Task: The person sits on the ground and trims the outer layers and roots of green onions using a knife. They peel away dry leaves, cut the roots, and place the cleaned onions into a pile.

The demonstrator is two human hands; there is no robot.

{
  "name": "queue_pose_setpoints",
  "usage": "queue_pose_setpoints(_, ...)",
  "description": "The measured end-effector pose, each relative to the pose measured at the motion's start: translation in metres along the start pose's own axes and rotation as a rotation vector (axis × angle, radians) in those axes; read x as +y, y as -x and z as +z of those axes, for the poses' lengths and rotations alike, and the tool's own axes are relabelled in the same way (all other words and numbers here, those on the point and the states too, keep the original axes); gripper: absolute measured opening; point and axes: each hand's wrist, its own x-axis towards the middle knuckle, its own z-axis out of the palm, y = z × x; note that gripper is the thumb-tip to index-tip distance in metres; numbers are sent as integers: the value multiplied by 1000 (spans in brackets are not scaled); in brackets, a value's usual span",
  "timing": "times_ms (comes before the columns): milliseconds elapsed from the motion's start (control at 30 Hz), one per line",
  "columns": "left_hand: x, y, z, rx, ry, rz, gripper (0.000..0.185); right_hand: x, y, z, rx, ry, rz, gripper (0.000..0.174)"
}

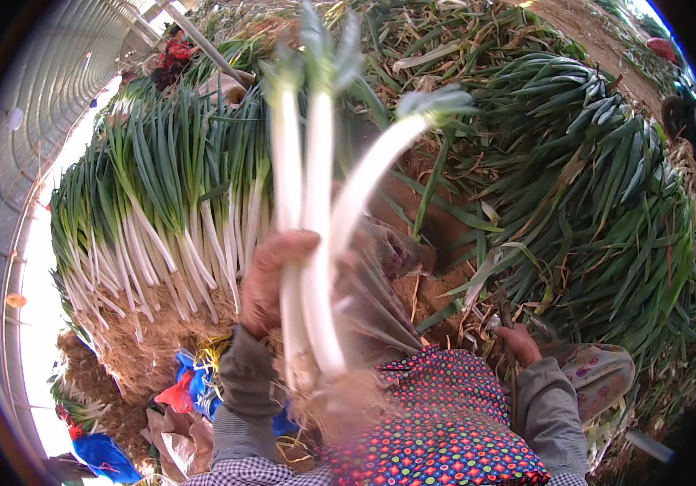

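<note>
Several long white-stemmed green onions [320,182] are held up in front of me, close to the camera and partly blurred. My left hand [278,273] is closed around their stems, with the roots hanging below it over a patterned apron [445,425]. Low at the right, my right hand [521,344] is curled beside leaf scraps and a thin dark stalk or stick; whether it grips anything cannot be made out. Left of the held onions stands a dense row of green onions [165,237], leaves up, their roots in a brown mass.
A large heap of leafy onions [603,200] covers the right side. Loose leaves [439,61] litter the ground ahead. Blue and red plastic bags [187,383] and a brown bag [181,446] lie low at the left. Another person [175,58] is by the row's far end, near a metal pole [202,42].
</note>
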Motion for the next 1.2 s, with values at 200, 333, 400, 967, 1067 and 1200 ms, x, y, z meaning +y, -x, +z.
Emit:
queue_pose_setpoints(200,105,-30,-42,-109,-386,345,71,25,-16,-4,81,-80,83,32)
queue_pose_setpoints(333,120,-71,-116,288,-639,366,64,22,-15,-7,59,54,145,33)
queue_pose_setpoints(400,116,-89,-183,470,-563,158,53,16,-14,0,39,107,182,30)
queue_pose_setpoints(967,-89,-14,-496,1104,-958,-173,29,3,6,32,-24,281,76,39)
queue_pose_setpoints(1067,-83,-26,-458,1011,-882,-262,42,6,6,35,-31,270,64,38)
queue_pose_setpoints(1200,-72,-55,-385,887,-899,-139,38,-4,20,42,-4,230,83,39)
